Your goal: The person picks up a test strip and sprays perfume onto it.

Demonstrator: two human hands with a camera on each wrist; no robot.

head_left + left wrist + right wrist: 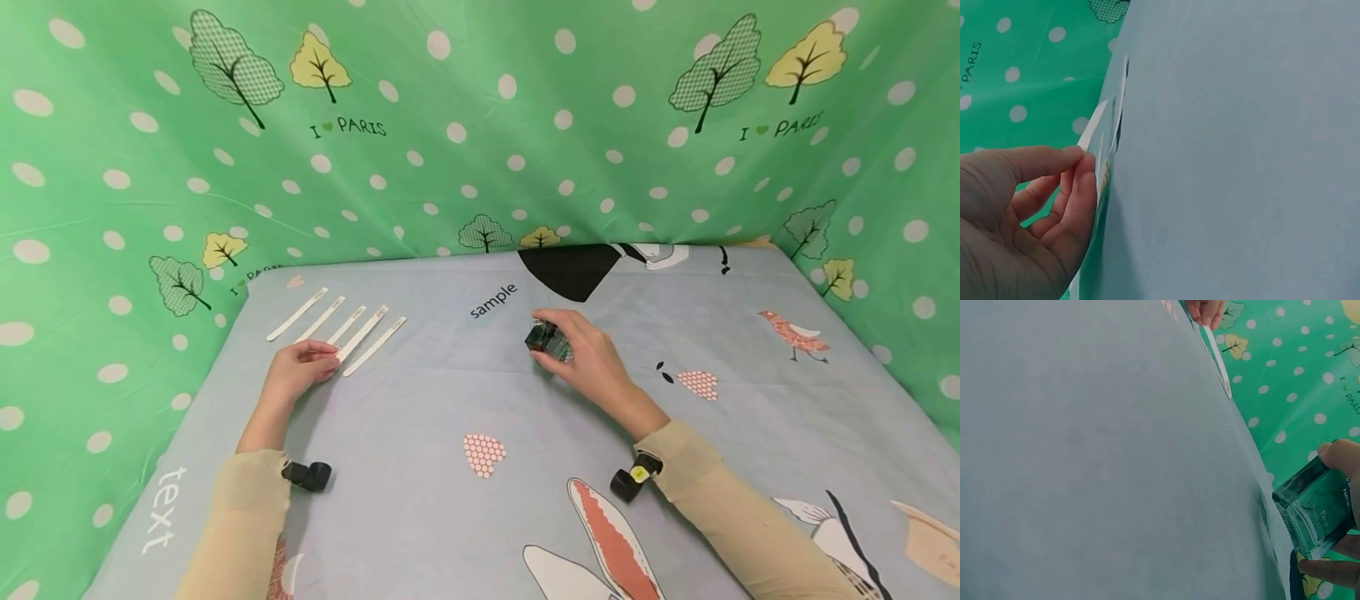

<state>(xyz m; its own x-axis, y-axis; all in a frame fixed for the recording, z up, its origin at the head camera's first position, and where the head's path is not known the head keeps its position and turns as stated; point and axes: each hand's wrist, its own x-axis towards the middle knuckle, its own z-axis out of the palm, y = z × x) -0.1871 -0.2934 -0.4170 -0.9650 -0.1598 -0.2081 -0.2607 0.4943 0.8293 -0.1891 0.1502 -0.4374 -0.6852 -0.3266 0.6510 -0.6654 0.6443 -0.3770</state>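
Observation:
My left hand (pixel 302 368) pinches the lower end of a white paper test strip (pixel 364 332) between thumb and fingertips. In the left wrist view that strip (pixel 1095 125) slants up from the fingertips. Several similar strips lie side by side on the cloth, among them the leftmost strip (pixel 297 315) and the rightmost strip (pixel 377 345); the hand covers the lower ends of some. My right hand (pixel 592 360) grips a small dark green glass perfume bottle (pixel 537 335). In the right wrist view the bottle's clear thick glass base (pixel 1310 528) shows between thumb and fingers.
A grey-blue printed cloth (pixel 420 400) covers the table. Behind and beside it hangs a green dotted curtain (pixel 420 108) with trees on it. A small black camera (pixel 319 476) is strapped at the left wrist and another camera (pixel 626 483) at the right.

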